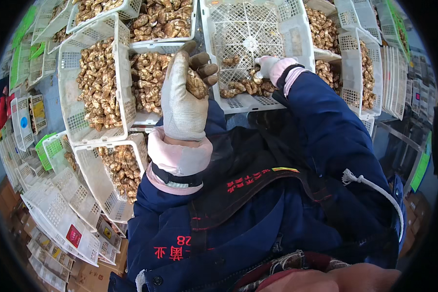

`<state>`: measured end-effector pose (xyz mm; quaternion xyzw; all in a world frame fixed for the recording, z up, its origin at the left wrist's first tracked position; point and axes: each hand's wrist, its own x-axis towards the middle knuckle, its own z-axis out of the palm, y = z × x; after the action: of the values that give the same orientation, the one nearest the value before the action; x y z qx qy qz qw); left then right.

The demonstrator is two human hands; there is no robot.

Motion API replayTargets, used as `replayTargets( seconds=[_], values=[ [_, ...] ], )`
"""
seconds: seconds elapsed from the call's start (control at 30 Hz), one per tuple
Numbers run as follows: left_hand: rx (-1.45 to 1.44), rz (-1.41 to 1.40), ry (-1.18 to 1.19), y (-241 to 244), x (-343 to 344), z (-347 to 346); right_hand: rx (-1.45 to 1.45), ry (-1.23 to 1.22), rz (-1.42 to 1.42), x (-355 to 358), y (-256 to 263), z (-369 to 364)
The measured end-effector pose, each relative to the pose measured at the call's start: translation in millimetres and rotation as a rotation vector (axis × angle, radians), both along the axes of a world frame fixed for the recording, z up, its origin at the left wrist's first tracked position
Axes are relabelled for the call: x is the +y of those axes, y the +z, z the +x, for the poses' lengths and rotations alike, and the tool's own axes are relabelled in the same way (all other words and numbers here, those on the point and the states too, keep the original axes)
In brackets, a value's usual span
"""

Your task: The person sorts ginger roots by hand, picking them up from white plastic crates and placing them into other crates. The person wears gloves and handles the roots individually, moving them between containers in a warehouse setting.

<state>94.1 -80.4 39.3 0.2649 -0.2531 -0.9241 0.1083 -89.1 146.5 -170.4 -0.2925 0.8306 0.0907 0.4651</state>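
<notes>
My left hand (184, 96), in a white knit glove with dark, stained fingertips, is raised with its palm turned to the right. Its fingers curl around a brown mushroom (196, 85). To the right, my right hand (268, 66), also gloved, reaches down into a white plastic crate (248, 22). Its fingertips are on a mushroom (256, 69), partly hidden by the hand. A small pile of mushrooms (237, 88) lies along the near side of this crate, and one more piece (230, 61) rests apart on the lattice floor.
Left of my hands stand a crate of mushrooms (149, 82), a tilted crate (70, 69) and a lower crate (89, 164), all holding mushrooms. More filled crates (323, 29) stand on the right, beside stacked crates (394, 82). At far left is a person's red sleeve (0, 113). Cardboard boxes (98, 275) sit lower left.
</notes>
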Motion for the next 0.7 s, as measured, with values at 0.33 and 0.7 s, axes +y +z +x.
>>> replayTargets(
  seconds=[0.33,0.7],
  values=[
    [-0.025,-0.145,-0.056,-2,-1,4,0.021,-0.033,0.022,11,-8,10],
    [-0.015,-0.216,-0.199,0,6,6,-0.123,-0.604,-1.075,11,142,52]
  ],
)
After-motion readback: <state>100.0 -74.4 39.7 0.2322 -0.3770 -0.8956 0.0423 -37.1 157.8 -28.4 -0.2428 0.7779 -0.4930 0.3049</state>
